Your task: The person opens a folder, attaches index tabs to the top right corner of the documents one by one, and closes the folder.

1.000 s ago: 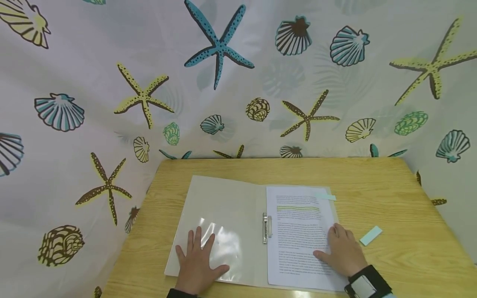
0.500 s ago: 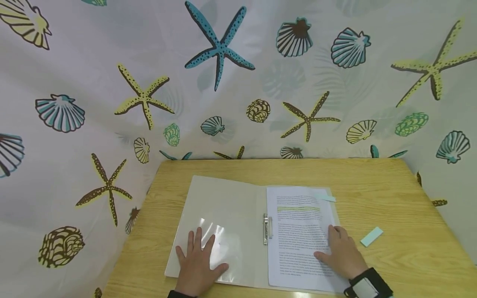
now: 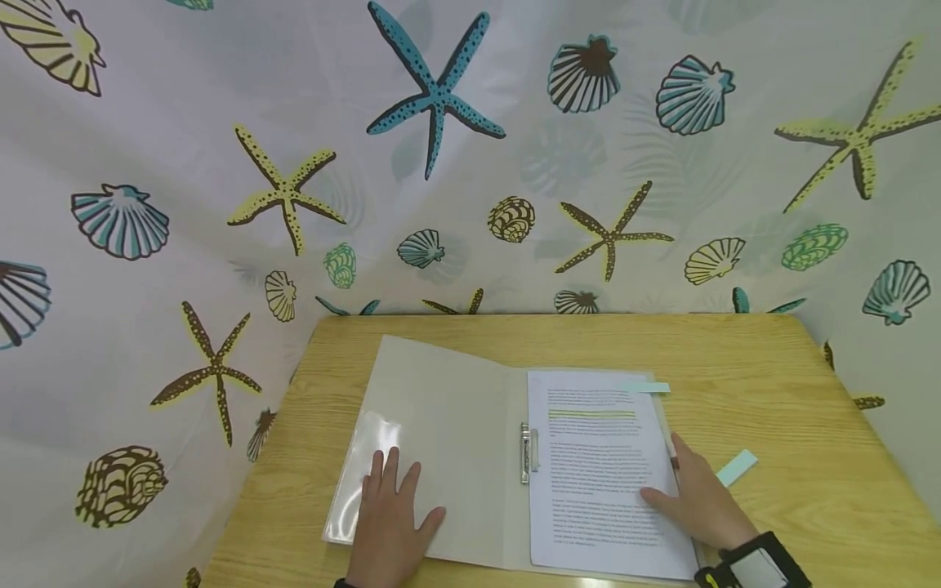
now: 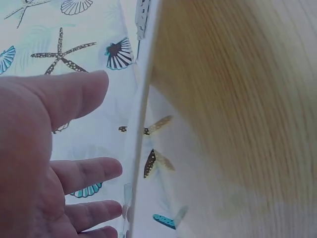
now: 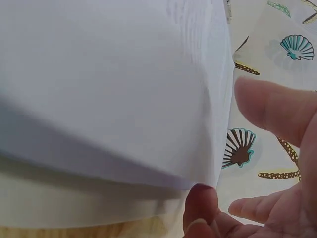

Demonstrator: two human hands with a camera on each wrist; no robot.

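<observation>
A pale folder (image 3: pixel 456 400) lies open, with a stack of printed pages (image 3: pixel 588 514) on its right side by a metal ring clip (image 3: pixel 525 453). One line of text is highlighted yellow. My left hand (image 3: pixel 390 510) rests on the left cover with fingers spread; the left wrist view shows its fingertips right at the white cover (image 4: pixel 141 99). At the pages' right edge is my right hand (image 3: pixel 702 494), thumb extended over the paper. In the right wrist view a curled fingertip (image 5: pixel 200 198) touches the edge of the lifted paper (image 5: pixel 124 84), while the thumb stands apart from it.
A light blue sticky tab (image 3: pixel 653 388) juts from the top page's upper right edge. Another blue tab (image 3: pixel 738 467) lies on the wooden table (image 3: pixel 794 392) just right of my right hand. Behind the table hangs a white curtain (image 3: pixel 470 245) printed with shells and starfish.
My right hand has shifted right, from on the page to its right edge. The left cover's far corner has risen slightly, and the glare on it has shrunk. My left hand has barely moved.
</observation>
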